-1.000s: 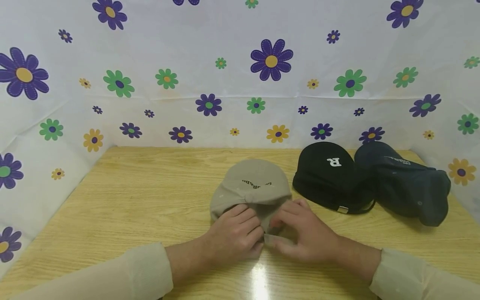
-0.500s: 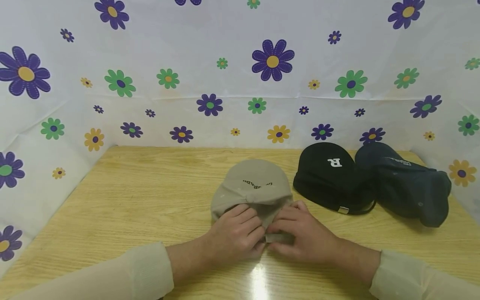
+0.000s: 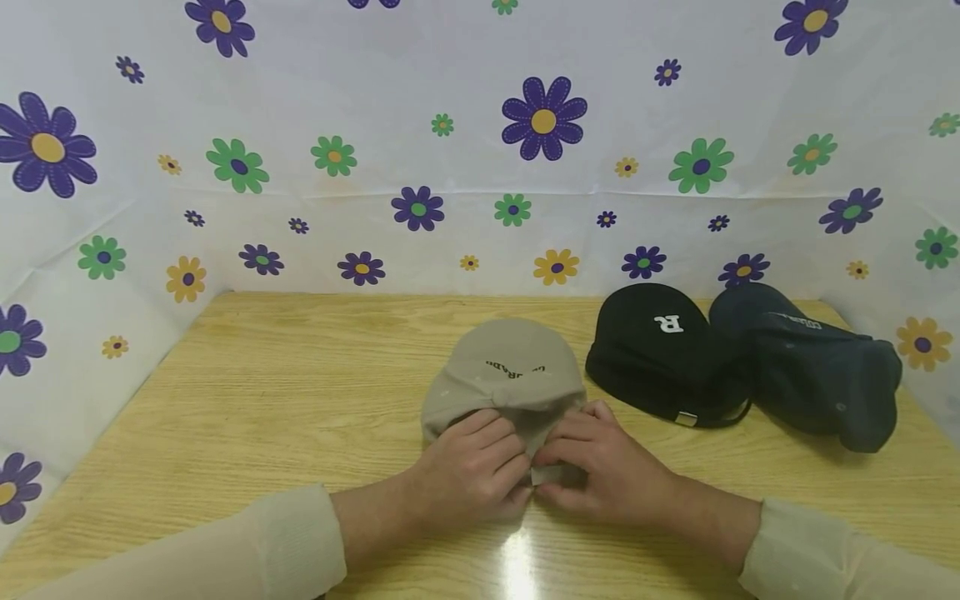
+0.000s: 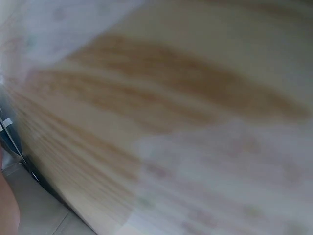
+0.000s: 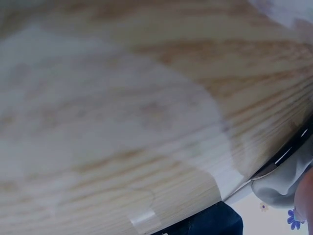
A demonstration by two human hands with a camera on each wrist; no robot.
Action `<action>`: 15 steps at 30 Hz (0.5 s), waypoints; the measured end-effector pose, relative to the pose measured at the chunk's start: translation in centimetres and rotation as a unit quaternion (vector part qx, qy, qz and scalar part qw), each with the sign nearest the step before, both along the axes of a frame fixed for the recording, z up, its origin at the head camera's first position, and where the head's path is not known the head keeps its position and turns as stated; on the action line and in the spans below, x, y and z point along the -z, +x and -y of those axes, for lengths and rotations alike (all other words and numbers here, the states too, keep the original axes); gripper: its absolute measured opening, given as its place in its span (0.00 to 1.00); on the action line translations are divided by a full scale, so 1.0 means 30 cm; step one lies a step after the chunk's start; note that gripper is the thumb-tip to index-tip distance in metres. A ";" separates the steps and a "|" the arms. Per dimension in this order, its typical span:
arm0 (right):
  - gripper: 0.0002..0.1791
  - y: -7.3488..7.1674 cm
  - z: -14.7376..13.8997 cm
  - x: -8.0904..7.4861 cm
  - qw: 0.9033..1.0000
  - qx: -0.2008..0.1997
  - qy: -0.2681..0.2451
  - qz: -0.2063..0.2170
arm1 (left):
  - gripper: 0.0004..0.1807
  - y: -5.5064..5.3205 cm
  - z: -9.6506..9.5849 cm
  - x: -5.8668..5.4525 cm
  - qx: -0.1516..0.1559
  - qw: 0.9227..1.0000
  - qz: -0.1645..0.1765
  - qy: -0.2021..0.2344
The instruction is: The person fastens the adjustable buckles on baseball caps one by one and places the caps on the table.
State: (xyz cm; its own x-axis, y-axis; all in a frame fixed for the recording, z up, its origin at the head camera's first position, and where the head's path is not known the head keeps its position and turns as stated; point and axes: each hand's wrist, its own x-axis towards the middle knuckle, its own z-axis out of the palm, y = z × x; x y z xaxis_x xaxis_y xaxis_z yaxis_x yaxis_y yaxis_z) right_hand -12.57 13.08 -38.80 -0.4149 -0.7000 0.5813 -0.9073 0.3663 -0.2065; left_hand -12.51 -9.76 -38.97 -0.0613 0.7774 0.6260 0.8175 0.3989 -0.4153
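Observation:
A beige cap [image 3: 517,354] with dark lettering sits at the table's middle, its back opening toward me. At the near edge of that opening my left hand [image 3: 472,467] grips the cap, fingers curled over the rim. My right hand [image 3: 618,471] pinches the cap's pale back strap [image 3: 537,476] between thumb and fingers, close beside the left hand. The fingers cover the strap's joining point. In the left wrist view a bit of the cap [image 4: 34,196] shows at the lower left; the right wrist view catches it [image 5: 279,188] at the right edge.
A black cap [image 3: 637,350] with a white R lies right of the beige one, its metal buckle facing me. Against it rests a navy cap [image 3: 817,383]. Flower-printed cloth [image 3: 465,108] stands behind and beside the wooden table [image 3: 285,375].
My right hand's fingers and thumb have come together on the strap, after being further apart a second ago. The left hand stays put, and the caps have hardly moved.

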 end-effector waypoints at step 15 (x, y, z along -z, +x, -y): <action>0.14 -0.004 0.004 0.002 1.000 -0.006 -0.014 -0.015 | 0.10 -0.003 0.000 -0.001 0.013 1.000 -0.012 0.009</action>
State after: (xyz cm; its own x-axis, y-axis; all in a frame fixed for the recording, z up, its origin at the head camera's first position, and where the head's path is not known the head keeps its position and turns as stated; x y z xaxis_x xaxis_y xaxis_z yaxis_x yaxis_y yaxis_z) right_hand -12.68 12.95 -38.85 -0.3882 -0.6882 0.6129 -0.9177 0.3497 -0.1886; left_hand -12.58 -9.74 -38.94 -0.0261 0.7668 0.6414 0.8168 0.3862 -0.4285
